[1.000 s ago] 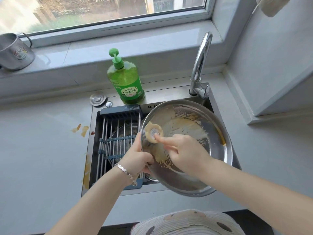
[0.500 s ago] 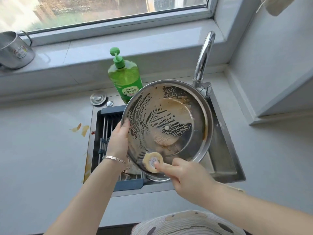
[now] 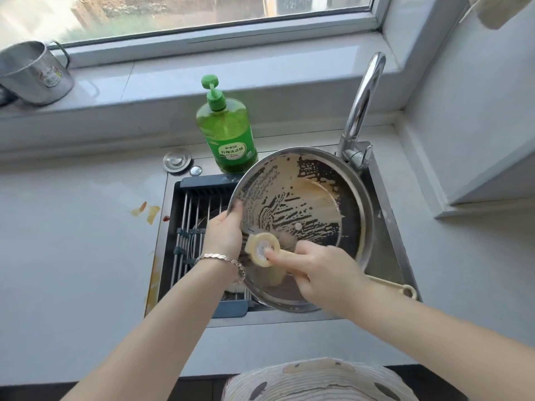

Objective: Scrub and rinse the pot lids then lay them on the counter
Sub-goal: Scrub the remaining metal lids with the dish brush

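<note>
A large steel pot lid [image 3: 307, 198] is held tilted over the sink, its inner face toward me, streaked with brownish suds. My left hand [image 3: 224, 233] grips its left rim. My right hand [image 3: 321, 273] grips the handle of a cream dish brush [image 3: 262, 250], index finger stretched along it, and the round brush head presses on the lid's lower left part. The handle's end [image 3: 405, 289] sticks out past my right wrist.
A dark drain rack [image 3: 199, 227] spans the left half of the sink [image 3: 388, 250], with something metal under it. A green soap bottle [image 3: 227, 134] and the tap [image 3: 362, 111] stand behind. A sink plug [image 3: 177, 160] lies nearby. A steel mug [image 3: 34, 73] sits on the sill. Yellow stains [image 3: 147, 211] mark the counter.
The lid was tipped up to face me between the first two frames. The brush went from the lid's left edge to its lower rim, then up left again. My left hand shifted along the left rim.
</note>
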